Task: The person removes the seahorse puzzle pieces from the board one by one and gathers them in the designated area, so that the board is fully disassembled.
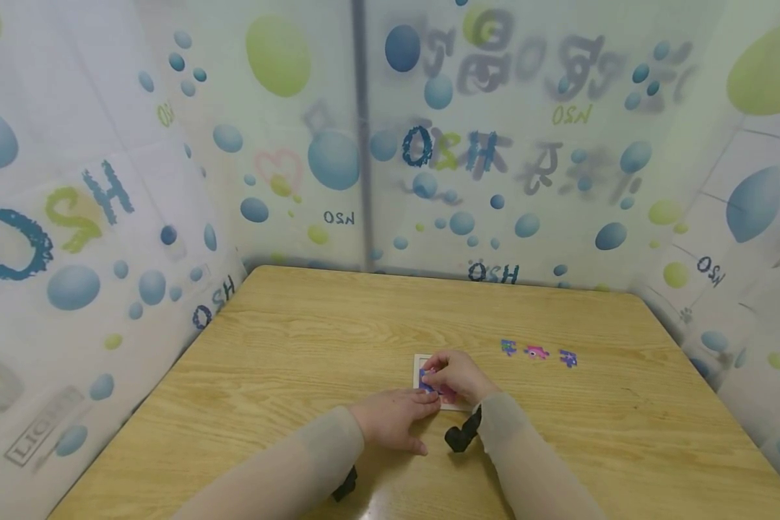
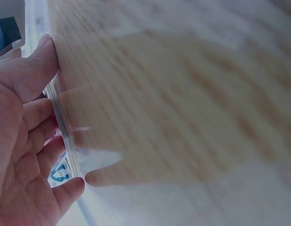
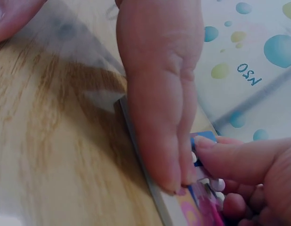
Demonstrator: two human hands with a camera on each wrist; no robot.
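Note:
A small white-framed jigsaw tray (image 1: 417, 367) lies on the wooden table before me, partly filled with blue and pink pieces. My right hand (image 1: 460, 374) reaches over it from the right, thumb and fingers pinching a blue puzzle piece (image 3: 206, 135) low over the tray. The hand covers most of that piece. My left hand (image 1: 393, 417) rests at the tray's near left side, fingers extended and their tips on the edge and the pieces inside. In the left wrist view its fingers (image 2: 39, 134) lie along the tray's thin side.
Three loose puzzle pieces lie in a row right of the tray: a blue-green piece (image 1: 508, 347), a pink piece (image 1: 536, 353) with an eye, and a purple-blue piece (image 1: 568, 358). Patterned curtains (image 1: 299, 144) surround the table (image 1: 286, 325) at the back and sides.

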